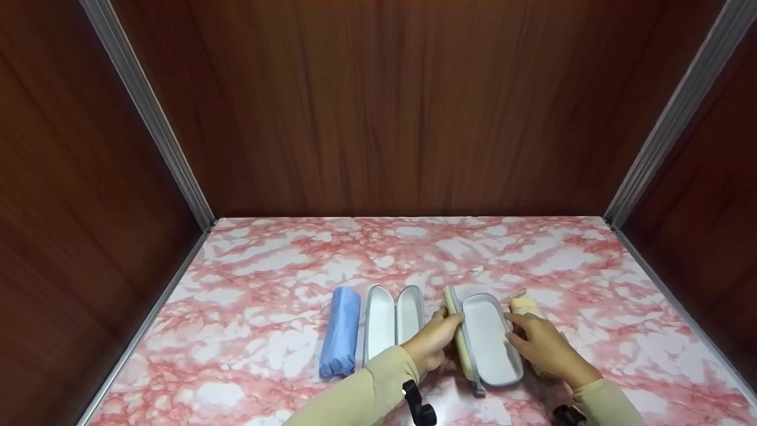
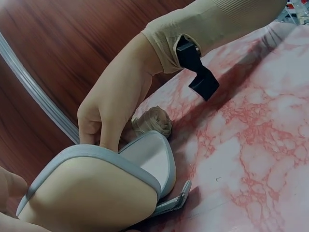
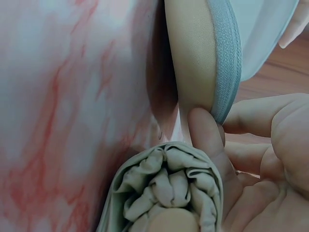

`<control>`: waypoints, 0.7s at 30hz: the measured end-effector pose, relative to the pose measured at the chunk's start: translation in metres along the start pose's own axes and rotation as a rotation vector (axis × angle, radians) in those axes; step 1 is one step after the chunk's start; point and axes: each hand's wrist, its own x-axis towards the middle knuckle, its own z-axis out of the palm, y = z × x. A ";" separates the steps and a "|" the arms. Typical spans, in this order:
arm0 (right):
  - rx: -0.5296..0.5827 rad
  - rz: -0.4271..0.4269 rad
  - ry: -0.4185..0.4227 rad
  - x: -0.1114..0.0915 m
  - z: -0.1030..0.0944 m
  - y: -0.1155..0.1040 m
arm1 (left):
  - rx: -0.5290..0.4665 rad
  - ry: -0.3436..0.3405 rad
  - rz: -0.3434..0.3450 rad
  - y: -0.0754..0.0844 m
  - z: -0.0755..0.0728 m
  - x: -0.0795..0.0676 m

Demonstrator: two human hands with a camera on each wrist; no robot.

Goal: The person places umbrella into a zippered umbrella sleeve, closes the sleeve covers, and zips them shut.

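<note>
An unzipped cream case [image 1: 488, 343] with grey zip edges and a pale lining lies spread between my hands. My left hand [image 1: 434, 342] holds its left half, which is tilted up, with the thumb over the edge. In the right wrist view, my right hand [image 3: 260, 154] pinches the zipped rim of the other half between thumb and fingers. Beneath and beside that hand is a rolled cream folding umbrella [image 1: 524, 305], partly hidden by it; its gathered fabric and round end show in the right wrist view.
Left of my left hand, a second case [image 1: 380, 319] lies open, its lower part hidden by my forearm. A blue folded umbrella [image 1: 341, 331] lies farther left. Brown wood-grain panels [image 1: 408, 112] enclose the pink-and-white marbled table [image 1: 266, 266] at the back and sides.
</note>
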 end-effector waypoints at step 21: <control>0.104 0.030 -0.026 -0.002 -0.003 0.000 | -0.058 -0.006 0.000 -0.005 -0.001 0.001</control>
